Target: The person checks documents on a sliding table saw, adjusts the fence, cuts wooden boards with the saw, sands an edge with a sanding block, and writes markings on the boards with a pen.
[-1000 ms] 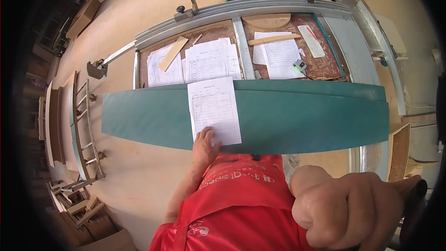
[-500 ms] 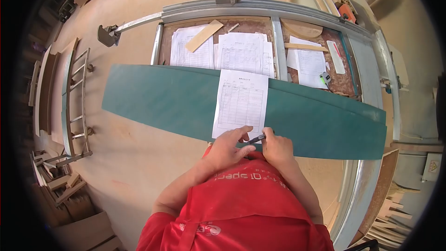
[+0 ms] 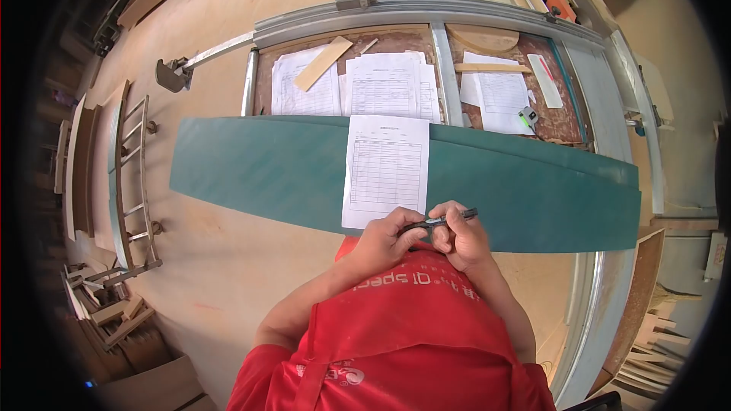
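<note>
A dark pen (image 3: 436, 222) lies slanted between my two hands, above the near edge of a long green board (image 3: 266, 167). My left hand (image 3: 387, 243) is closed on the pen's left end. My right hand (image 3: 463, 242) pinches it near the other end, with the tip sticking out to the right past the thumb. A printed form (image 3: 386, 167) with a table of rows lies on the board, its lower edge close to my left hand.
Behind the board, a metal-framed bench holds stacked paper sheets (image 3: 383, 84), a wood strip (image 3: 323, 63) and a tape measure (image 3: 528, 117). A metal rack (image 3: 139, 175) stands left. Wood offcuts (image 3: 118, 312) lie at lower left, more at lower right.
My right hand has turned, and the pen now extends to the right past its thumb. My left hand has closed in on the pen. The view has shifted slightly.
</note>
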